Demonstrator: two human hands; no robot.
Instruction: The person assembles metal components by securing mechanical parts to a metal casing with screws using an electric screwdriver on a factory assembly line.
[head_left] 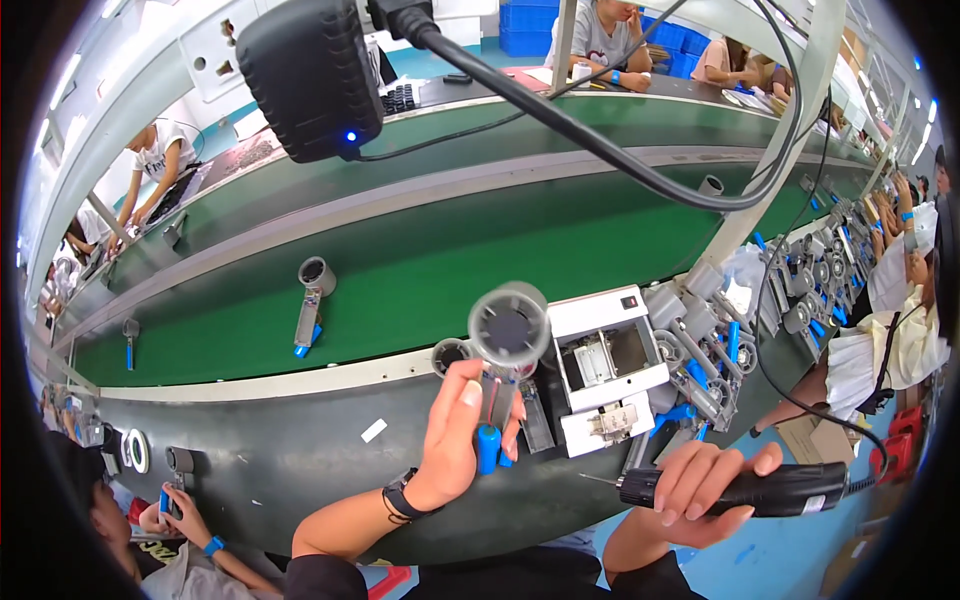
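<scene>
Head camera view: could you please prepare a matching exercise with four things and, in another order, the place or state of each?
1. Electric screwdriver
2. Round-headed grey unit
3. White boxlike device
4. Black power adapter

A. Showing a small blue light
B. On the bench, beside piled grey parts
C. In the right hand
D. In the left hand

Pairs: 1-C, 2-D, 3-B, 4-A

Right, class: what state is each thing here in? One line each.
Grey-and-blue unit, held in the left hand.
Electric screwdriver, gripped in the right hand, tip apart from that unit.
Black adapter, blue light lit.
White box, open, metal parts showing.
Green belt, moving or still: cannot tell.
</scene>
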